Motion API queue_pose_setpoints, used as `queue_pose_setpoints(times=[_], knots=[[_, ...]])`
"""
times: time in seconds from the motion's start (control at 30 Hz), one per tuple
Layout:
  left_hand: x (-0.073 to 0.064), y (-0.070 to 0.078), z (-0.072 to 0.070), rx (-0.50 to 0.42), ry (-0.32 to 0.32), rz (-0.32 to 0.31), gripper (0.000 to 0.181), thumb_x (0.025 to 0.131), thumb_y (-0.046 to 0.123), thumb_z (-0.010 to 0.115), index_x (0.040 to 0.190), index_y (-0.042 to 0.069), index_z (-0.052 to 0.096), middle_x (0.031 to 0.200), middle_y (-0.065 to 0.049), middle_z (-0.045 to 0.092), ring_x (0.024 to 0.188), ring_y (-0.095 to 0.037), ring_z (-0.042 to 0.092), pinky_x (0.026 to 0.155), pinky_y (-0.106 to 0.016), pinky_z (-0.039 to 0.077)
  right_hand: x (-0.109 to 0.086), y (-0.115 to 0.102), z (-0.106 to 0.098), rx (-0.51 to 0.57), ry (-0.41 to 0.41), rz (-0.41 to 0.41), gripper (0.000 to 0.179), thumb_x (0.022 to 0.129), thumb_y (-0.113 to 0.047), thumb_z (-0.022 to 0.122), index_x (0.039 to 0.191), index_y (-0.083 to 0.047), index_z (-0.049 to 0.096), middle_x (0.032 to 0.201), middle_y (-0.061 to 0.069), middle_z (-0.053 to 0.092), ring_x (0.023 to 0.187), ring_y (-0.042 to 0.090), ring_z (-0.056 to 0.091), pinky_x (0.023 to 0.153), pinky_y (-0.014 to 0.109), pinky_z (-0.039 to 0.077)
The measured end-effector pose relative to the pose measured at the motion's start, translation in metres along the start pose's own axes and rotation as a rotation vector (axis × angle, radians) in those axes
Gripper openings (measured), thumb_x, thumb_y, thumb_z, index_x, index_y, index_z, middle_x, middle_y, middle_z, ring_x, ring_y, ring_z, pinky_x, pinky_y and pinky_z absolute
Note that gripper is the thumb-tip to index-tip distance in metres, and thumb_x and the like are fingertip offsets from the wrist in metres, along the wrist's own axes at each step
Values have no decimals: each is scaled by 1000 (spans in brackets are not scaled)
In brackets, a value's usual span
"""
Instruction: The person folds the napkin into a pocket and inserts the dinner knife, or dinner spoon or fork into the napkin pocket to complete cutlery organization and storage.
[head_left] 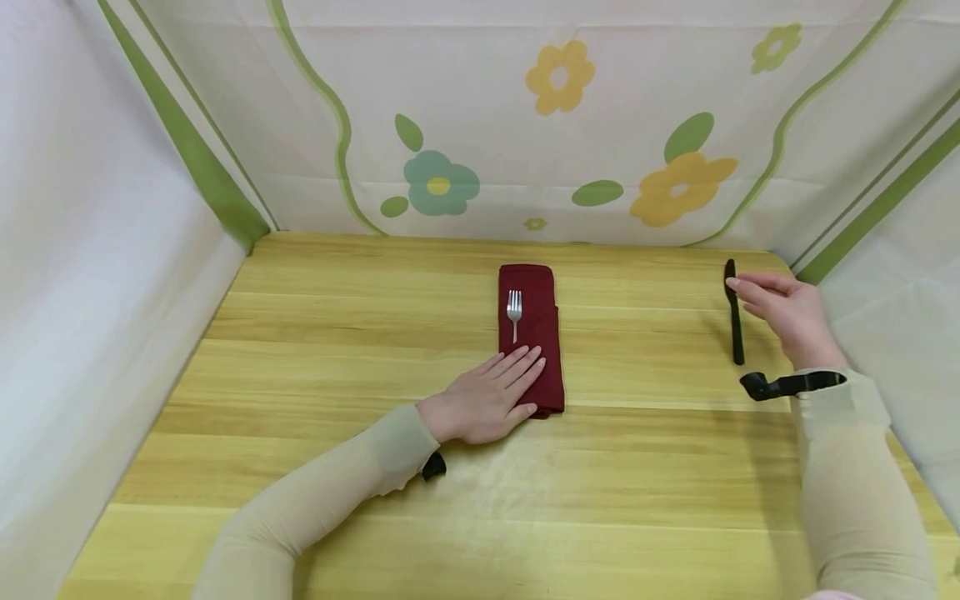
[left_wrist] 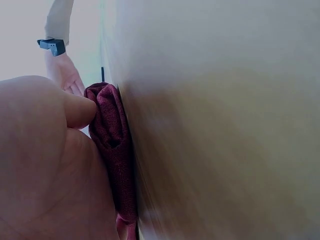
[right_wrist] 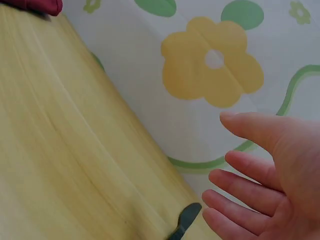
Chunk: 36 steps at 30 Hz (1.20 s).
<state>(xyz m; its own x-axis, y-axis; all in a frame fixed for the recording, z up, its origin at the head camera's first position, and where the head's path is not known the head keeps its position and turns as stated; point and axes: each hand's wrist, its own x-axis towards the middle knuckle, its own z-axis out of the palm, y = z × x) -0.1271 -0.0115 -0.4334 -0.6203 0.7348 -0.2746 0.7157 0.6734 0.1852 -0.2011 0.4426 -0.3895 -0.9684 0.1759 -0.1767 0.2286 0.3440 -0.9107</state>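
Note:
A folded dark red napkin [head_left: 536,325] lies lengthwise near the middle of the table. On its upper part rests a silver fork [head_left: 514,308], tines pointing away, the handle's lower end by my left fingertips. My left hand [head_left: 486,402] lies flat across the napkin's lower half with straight fingers. The left wrist view shows the thick folded edge of the napkin [left_wrist: 117,155] beside that hand. A black knife [head_left: 737,333] lies at the table's right side. Above it hovers my right hand [head_left: 793,317]; the right wrist view shows its fingers [right_wrist: 250,192] apart and holding nothing.
The light wooden table [head_left: 360,292] is bounded at the back by a white cloth [head_left: 495,100] printed with flowers. More white cloth hangs along the left and right sides. A black strap [head_left: 798,384] sits on my right wrist.

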Motion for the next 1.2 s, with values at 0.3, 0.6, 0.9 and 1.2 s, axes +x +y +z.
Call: queue_pose_setpoints(times=[0.3,0.6,0.9,1.2], knots=[[-6,-7,5,-52,22,10,70,110,52,21,163,15,-6,169,0,-13,151,-16,-17,121,-33,-6,-7,14,0,-88,-13,75,68,91,-51,73,144,-12,56,101,-29,62,87,-8,64,117,51,27],[-22,-14,0,-69,55,11,70,111,48,27,164,13,-2,170,-3,-10,153,-18,-12,122,-38,-2,-10,26,-2,36,20,12,35,92,-32,77,121,-13,68,93,-21,70,86,0,70,77,18,56],[-16,-15,6,-37,31,5,69,111,49,23,162,15,-9,168,0,-15,152,-15,-15,121,-34,-3,-4,34,0,-12,18,61,42,91,-29,79,124,-6,67,87,-16,73,81,2,71,73,18,57],[-18,-15,8,-25,23,2,70,111,49,24,162,14,-9,168,-1,-16,152,-15,-15,121,-34,-4,3,40,-2,-218,167,114,67,89,-36,81,136,7,61,73,-18,69,68,4,70,63,17,54]])
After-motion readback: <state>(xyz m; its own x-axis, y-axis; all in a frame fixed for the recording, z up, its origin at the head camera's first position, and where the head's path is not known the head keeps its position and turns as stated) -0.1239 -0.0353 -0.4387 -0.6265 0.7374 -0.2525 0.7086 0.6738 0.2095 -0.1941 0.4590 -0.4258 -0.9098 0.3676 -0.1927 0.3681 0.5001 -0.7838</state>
